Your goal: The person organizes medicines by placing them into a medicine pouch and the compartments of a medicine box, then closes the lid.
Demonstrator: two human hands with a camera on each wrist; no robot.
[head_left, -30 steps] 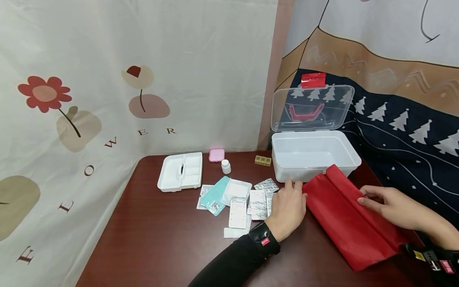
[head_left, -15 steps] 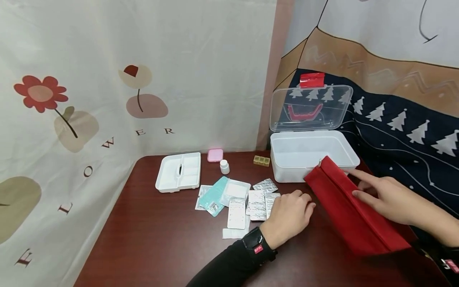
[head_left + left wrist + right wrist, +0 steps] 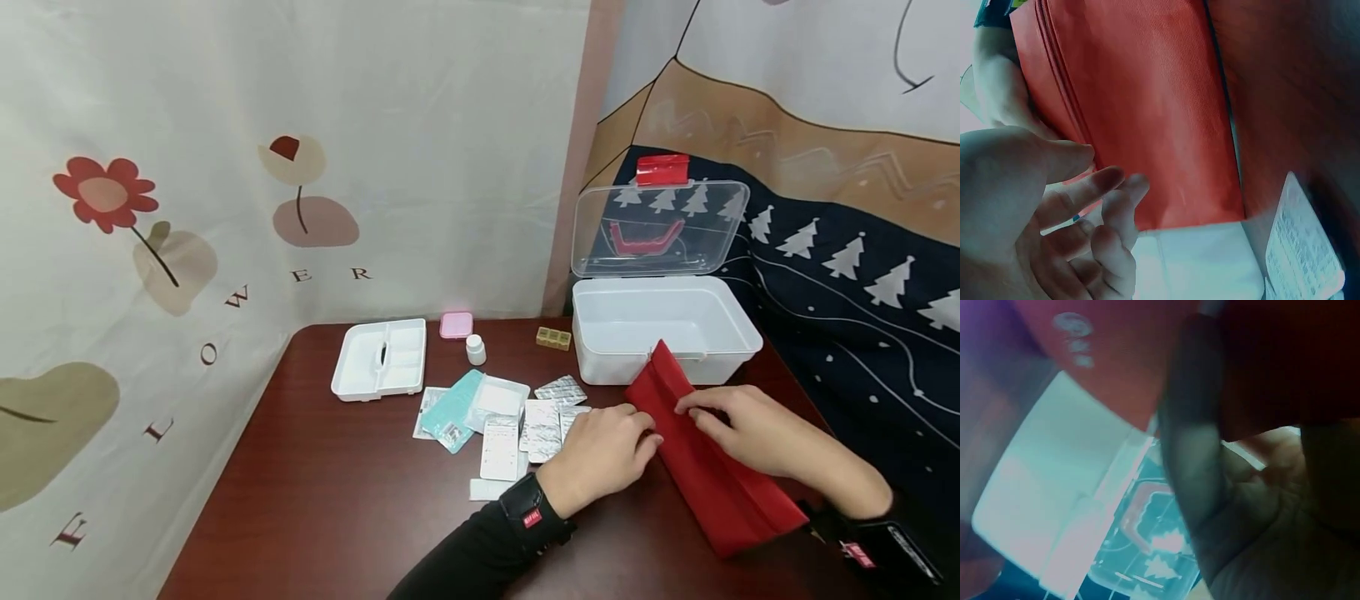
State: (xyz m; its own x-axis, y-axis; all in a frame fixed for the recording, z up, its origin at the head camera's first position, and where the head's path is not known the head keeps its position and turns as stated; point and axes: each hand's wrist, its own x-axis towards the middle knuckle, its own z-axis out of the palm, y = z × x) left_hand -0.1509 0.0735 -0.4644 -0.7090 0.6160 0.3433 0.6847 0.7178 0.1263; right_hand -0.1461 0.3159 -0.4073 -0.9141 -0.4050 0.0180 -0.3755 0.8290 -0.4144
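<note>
Drawing inward over the pouch (image 3: 708, 487), the right hand (image 3: 765, 433), grip unclear, seems to steady it from 2 o'clock; at 9 o'clock the left hand (image 3: 600, 452) bends narrowly parted fingers.

The reddish-brown surface (image 3: 300, 508) carries, along its far edge, left corner to right: white compartmented plastic tray (image 3: 375, 364), square pink case (image 3: 456, 325), yellow three-celled box (image 3: 553, 337), open white plastic box (image 3: 606, 367).
</note>
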